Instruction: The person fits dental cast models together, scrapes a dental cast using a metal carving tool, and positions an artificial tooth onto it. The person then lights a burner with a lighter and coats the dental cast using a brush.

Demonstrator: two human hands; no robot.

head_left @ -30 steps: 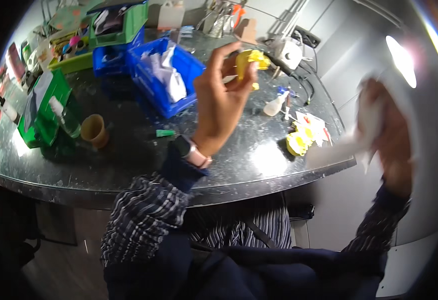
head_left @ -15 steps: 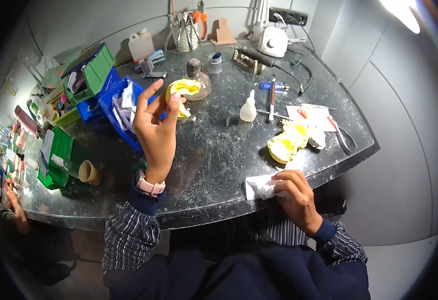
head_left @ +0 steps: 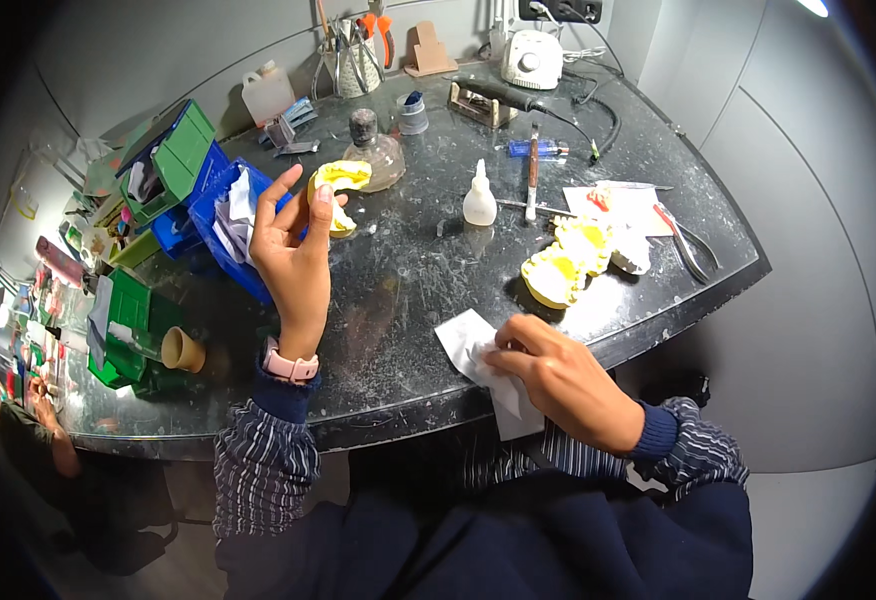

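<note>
Where the left hand (head_left: 295, 265) pinches, a yellow cast (head_left: 348, 176) sits.

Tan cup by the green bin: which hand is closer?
Left. The left hand is up and right of the tan cup; the right hand is much farther right.

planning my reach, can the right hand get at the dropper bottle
Probably yes: nothing seems to stand between the right hand and the dropper bottle, though that hand holds white tissue.
</note>
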